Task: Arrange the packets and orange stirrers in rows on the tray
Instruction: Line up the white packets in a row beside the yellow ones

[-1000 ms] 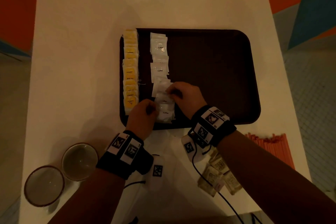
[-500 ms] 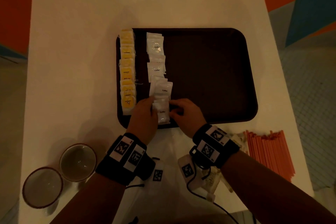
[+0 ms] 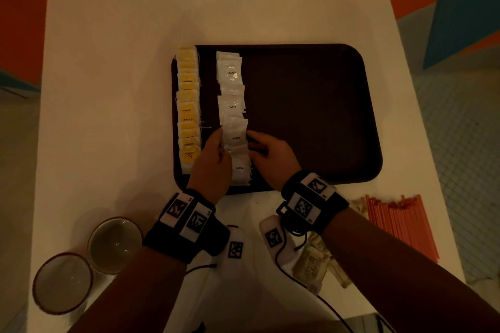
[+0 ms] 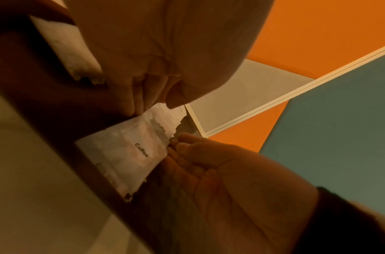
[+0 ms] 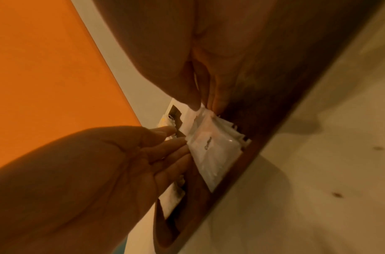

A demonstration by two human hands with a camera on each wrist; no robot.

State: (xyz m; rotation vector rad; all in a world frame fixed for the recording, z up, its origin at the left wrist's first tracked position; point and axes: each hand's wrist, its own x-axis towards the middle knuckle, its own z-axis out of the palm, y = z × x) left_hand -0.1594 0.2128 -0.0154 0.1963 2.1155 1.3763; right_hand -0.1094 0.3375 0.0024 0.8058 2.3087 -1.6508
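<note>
**Both hands at the row of white packets**

The white coffee packets lie in one overlapping row on the left part of the dark tray; an exact count is not possible because they overlap, but four "Coffee" labels can be read. The left hand touches the left edge of this row with straight fingers, and the right hand touches the right edge with loosely extended fingers; neither hand grips a packet. One row of yellow packets lies along the left rim of the tray, also overlapping. The right half of the tray holds nothing. The orange stirrers lie in one bundle on the white table, to the right of the tray's near corner. Several beige packets lie on the table under the right wrist. Two bowls stand touching each other at the near left corner.
</note>
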